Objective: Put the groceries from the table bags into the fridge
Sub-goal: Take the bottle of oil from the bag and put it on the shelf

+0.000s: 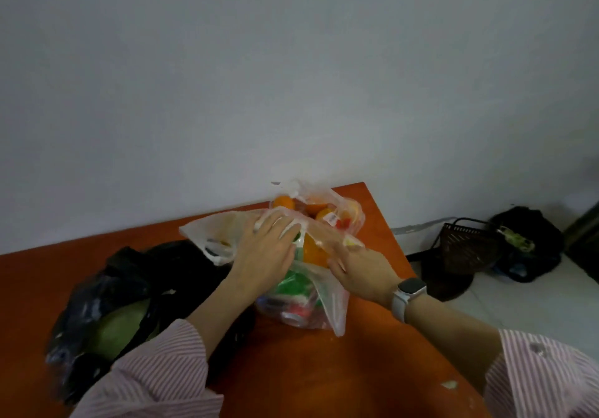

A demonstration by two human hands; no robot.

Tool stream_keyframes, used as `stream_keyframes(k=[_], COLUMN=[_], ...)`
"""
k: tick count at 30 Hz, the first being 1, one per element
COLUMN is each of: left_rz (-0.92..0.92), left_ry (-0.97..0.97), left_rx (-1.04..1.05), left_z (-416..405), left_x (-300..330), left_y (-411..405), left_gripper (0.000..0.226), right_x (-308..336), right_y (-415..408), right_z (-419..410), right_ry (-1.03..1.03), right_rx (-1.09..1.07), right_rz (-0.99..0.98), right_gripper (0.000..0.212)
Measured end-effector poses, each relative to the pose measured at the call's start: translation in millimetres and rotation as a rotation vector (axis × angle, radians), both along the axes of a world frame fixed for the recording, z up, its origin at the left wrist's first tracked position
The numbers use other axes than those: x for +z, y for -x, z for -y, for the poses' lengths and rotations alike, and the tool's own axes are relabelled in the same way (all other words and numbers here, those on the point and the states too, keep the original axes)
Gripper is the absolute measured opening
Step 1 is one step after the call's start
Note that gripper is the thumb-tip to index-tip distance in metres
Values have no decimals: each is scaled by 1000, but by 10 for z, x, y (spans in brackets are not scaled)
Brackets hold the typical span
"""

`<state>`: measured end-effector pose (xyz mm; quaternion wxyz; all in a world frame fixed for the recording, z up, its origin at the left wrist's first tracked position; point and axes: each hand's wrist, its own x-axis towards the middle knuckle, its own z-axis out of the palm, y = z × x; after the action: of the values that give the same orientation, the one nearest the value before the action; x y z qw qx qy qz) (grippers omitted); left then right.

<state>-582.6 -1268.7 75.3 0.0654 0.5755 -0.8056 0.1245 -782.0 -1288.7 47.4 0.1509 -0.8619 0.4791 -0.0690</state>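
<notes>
Two hands work at one bag. My left hand (pixel 270 249) lies flat, fingers spread and pressed down on the near flap of the clear plastic bag (pixel 304 288), holding its mouth wide. My right hand (pixel 356 268), the one with the watch (pixel 409 294) at its wrist, has its fingers curled in under the other flap; whether they pinch only the film or something inside, I cannot tell.

To do this well, I judge I should keep the left palm pinning the plastic against the desk (pixel 291 369) so the bag does not slide, draw the right flap outward instead of up, and lift the top fruit first so nothing rolls toward the desk's edge.

Inside, an orange (pixel 314 252) sits right between my hands. I count at least two more oranges farther back near the wall, plus green and red packets lower down, too blurred to number. One black bag (pixel 107 288) lies just left of the clear one, open on something large and pale green. That makes two bags on the desk. On the floor to the right, well apart, stand one dark basket (pixel 466 249) and one more black bag. No fridge is in view.
</notes>
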Motion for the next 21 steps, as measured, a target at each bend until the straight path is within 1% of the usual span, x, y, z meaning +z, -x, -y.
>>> stream_keyframes(k=[4,6,7,9,11,13,16,18,21], left_rz=[86,79,67,21,-62,-134,-221,-283,-314], left_ry=[-177,-247,-274,-278,-224,-148,-53,-28,-9], left_rx=[-60,-82,-106,-161,-208,-239,-324,-306,-193], left_z=[489,620,700,822,907,968,1012,1033,1081], left_x=[-206,-304,-367,-460,-504,-548,-631,-620,-546], left_y=[-73,-72,-67,-57,-28,7,78,156,311], left_gripper=[46,49,50,49,43,37,32,31,31], right_x=[-203,-237,-277,-383,-462,-545,-599,-631,-702], right_y=[55,43,52,139,278,408,503,515,508], right_z=[177,215,258,369,452,508,554,595,652], right_ry=[13,-19,-50,-84,-81,-64,-102,-171,-253], right_rx=[-68,-71,-84,-105,-140,-211,-333,-425,-523], right_rz=[-189,-220,-186,-7,185,321,500,614,731], right_gripper=[65,67,63,52,40,32,24,21,21])
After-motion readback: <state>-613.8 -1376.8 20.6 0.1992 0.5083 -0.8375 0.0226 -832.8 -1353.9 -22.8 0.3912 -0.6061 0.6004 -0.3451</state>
